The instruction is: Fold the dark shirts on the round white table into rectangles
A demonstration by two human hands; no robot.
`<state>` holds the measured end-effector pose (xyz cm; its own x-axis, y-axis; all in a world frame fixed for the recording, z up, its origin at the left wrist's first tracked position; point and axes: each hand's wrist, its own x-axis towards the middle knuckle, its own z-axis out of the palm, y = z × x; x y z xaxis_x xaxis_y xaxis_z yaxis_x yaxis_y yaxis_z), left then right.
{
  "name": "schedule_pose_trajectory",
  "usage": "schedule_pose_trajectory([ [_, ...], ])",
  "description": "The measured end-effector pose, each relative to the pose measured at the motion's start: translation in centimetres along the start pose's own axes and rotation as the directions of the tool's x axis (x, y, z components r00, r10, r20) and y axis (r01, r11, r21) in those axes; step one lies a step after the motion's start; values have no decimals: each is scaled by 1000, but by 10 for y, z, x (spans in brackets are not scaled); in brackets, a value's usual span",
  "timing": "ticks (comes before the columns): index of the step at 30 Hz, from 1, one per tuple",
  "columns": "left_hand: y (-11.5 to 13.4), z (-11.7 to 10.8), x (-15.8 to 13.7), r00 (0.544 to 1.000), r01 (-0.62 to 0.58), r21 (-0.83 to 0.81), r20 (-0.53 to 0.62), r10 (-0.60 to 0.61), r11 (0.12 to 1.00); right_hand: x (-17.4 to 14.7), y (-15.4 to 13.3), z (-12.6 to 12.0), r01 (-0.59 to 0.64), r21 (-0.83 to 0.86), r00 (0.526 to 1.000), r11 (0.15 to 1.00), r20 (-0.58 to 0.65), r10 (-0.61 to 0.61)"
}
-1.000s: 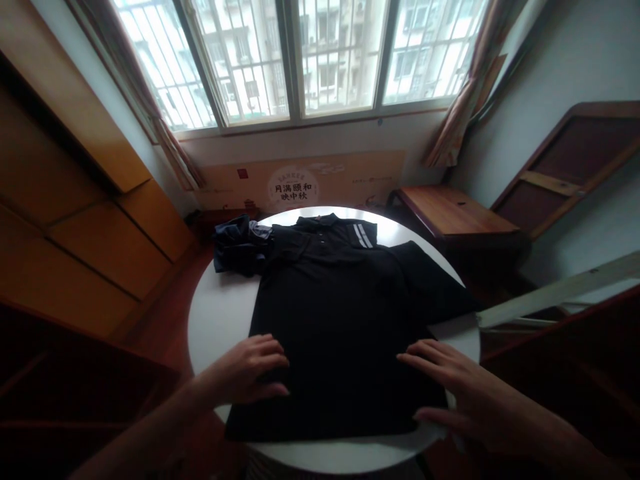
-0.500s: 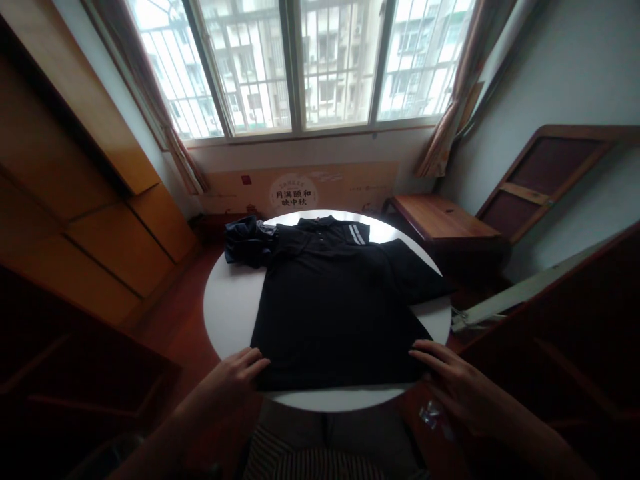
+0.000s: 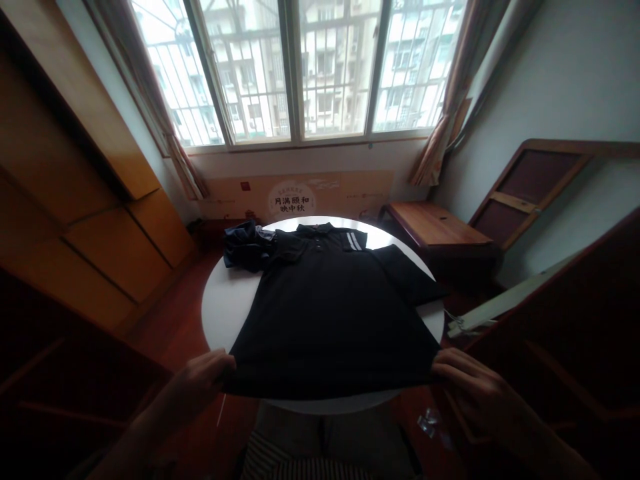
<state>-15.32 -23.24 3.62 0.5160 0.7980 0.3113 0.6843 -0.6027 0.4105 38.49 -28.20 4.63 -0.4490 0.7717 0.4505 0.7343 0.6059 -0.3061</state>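
A black polo shirt [image 3: 325, 320] lies spread on a round white table [image 3: 220, 307], its collar at the far side and its hem towards me. Two pale stripes mark the sleeve on the right. My left hand [image 3: 210, 370] is closed on the left hem corner, and my right hand [image 3: 463, 373] grips the right hem corner. Between them the hem is pulled wide, past the table's edge on both sides. The fingertips are partly hidden by the cloth and shadow.
A crumpled dark garment [image 3: 245, 247] sits at the table's far left. Folded black cloth [image 3: 410, 275] lies at the right, beside the shirt. Beyond are a low wooden stand [image 3: 435, 223], a printed panel [image 3: 330, 193] under the window, and wooden cabinets [image 3: 110, 247] at left.
Both hands have moved outward, the left one further, and now grip the hem corners. The shirt's lower part has stretched wider and beyond the table edge. The view has shifted slightly.
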Motion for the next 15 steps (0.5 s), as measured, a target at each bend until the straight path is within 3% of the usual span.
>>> schedule_pose_trajectory([
  [8,4,4,-23,991,72,-85,120,-61,994,-13,9,11,-50,-22,983,999,177,53],
  [12,1,3,-23,951,219,-124,247,-184,968,-9,11,8,14,-94,991,996,136,-1],
  [15,-6,4,-26,934,237,-144,306,-185,961,-7,9,4,68,-142,995,987,81,-57],
])
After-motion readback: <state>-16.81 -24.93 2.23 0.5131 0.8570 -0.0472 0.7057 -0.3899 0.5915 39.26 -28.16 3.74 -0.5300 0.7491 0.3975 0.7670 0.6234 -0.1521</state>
